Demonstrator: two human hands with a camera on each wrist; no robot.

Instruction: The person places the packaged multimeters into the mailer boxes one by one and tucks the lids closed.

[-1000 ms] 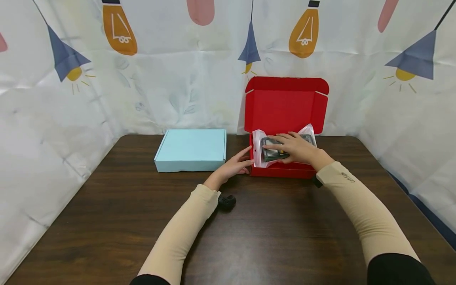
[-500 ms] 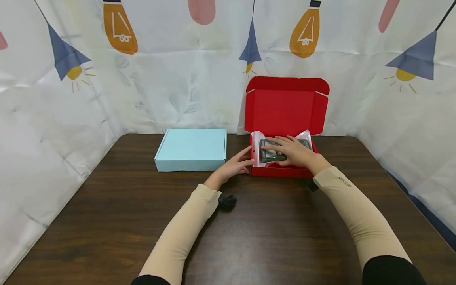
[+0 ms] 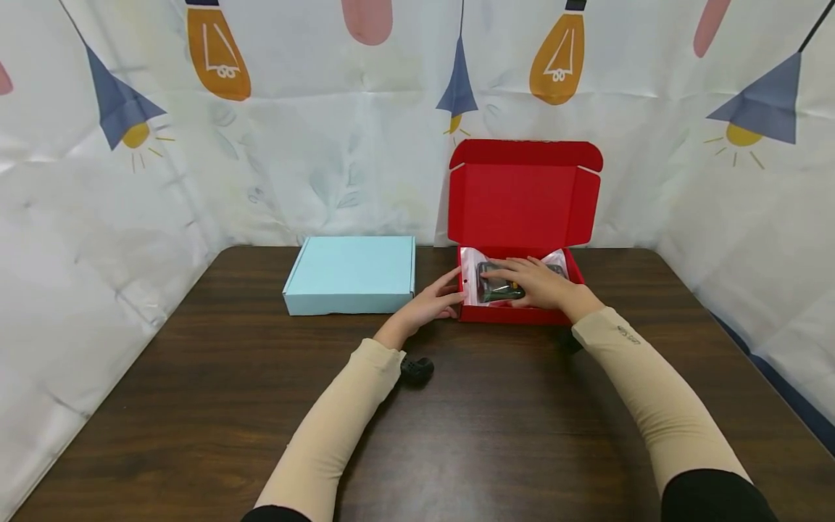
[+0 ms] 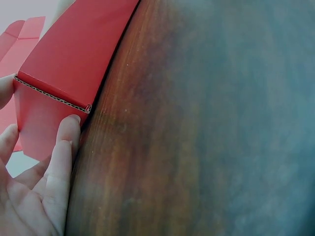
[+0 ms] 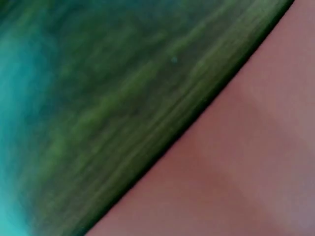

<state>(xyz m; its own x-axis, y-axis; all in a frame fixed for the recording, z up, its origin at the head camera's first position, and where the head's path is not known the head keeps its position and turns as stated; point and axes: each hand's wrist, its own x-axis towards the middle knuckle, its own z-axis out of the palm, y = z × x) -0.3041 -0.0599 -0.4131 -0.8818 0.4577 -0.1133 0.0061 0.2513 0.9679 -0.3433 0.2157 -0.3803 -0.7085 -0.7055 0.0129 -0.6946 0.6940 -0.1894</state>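
Note:
In the head view, an open red cardboard box (image 3: 515, 315) stands with its lid upright behind it. Inside lies a clear plastic zip bag (image 3: 467, 281) with a dark, glossy object (image 3: 496, 284) in it; its kind cannot be told. My right hand (image 3: 538, 283) reaches over the bagged object, fingers spread across the far side and thumb at the near side, covering much of it. My left hand (image 3: 424, 306) touches the box's left wall, fingers extended. Close up in the left wrist view, fingertips (image 4: 69, 129) rest against the red cardboard near a corner.
A closed light-blue box (image 3: 352, 275) stands on the dark wooden table (image 3: 457, 435), left of the red one. Behind the table hangs a white curtain (image 3: 365, 159) with printed lamps. The right wrist view shows only a blurred red surface and brown tabletop.
My right hand and the bagged object have moved down and slightly left, deeper into the red box. The left hand stays at the box's side.

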